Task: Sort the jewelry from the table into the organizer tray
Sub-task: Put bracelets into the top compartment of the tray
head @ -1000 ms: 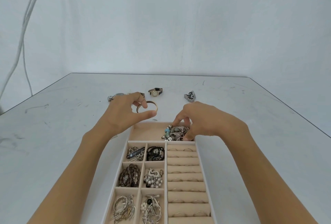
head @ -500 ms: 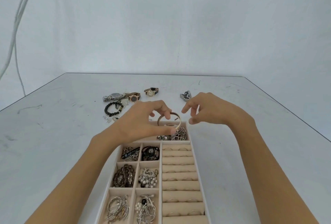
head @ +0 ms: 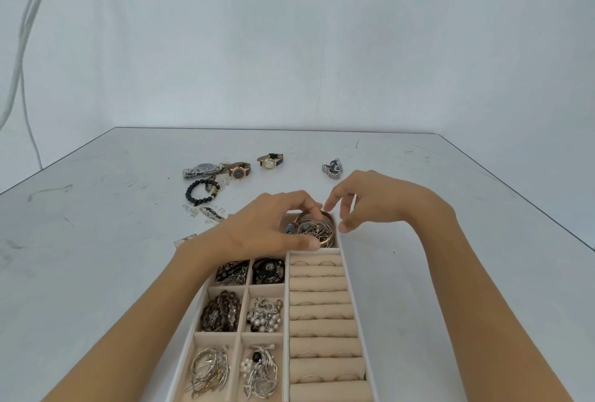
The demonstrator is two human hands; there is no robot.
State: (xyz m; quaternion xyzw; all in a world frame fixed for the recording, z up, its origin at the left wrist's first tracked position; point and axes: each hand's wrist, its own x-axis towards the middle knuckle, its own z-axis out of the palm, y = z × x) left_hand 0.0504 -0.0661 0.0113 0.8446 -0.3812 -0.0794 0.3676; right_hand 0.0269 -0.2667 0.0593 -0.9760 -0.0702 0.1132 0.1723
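I note the organizer tray (head: 314, 251) on the worktop (head: 96, 273); watches (head: 239, 171) lie behind it, a beaded bracelet (head: 188, 192) behind-left of it.

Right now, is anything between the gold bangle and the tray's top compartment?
Nothing visible blocks it. The left hand holds the bangle right over that compartment, where a heap of bracelets already lies. The right hand hovers beside it.

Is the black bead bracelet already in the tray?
No, the black bead bracelet lies on the table beyond the tray.
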